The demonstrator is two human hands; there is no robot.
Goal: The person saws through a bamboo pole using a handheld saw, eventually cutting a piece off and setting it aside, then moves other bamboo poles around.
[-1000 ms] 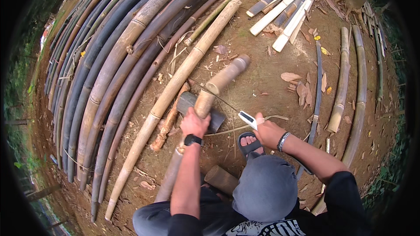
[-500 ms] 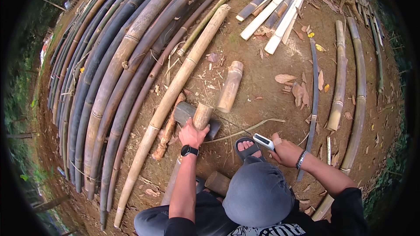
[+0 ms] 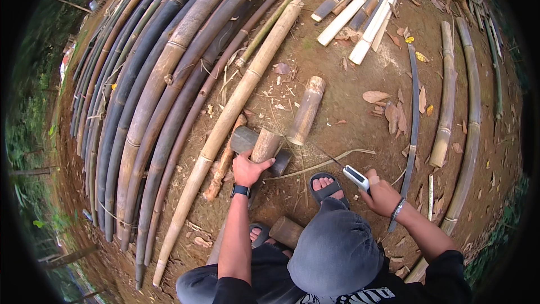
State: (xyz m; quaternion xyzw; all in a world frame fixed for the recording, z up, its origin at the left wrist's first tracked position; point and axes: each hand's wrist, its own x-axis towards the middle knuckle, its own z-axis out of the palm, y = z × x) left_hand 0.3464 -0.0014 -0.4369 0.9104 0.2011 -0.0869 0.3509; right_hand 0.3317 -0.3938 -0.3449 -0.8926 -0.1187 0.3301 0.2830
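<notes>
My left hand (image 3: 247, 169) is closed around a short light-brown bamboo piece (image 3: 266, 144), its thumb along the near right side. The piece lies across a dark bamboo section (image 3: 243, 138), whose other end shows right of my thumb. My right hand (image 3: 382, 194) grips the white handle, with a dark inset, of what looks like a hand saw (image 3: 356, 177). Its thin dark blade points up and left, seen edge-on, so its teeth cannot be made out. Beyond the held piece, another short bamboo piece (image 3: 307, 110) lies on the soil.
Long bamboo poles (image 3: 169, 56) fill the left side, with one pale pole (image 3: 225, 129) nearest me. Split pale strips (image 3: 374, 19) lie at the far right. A dark strip (image 3: 414, 107) and two poles (image 3: 447, 90) lie to the right. My sandalled foot (image 3: 326, 187) is near the saw.
The whole view has shifted slightly. The held bamboo piece now leans a little more to the right, and more of my left thumb shows. Both hands keep their grips.
</notes>
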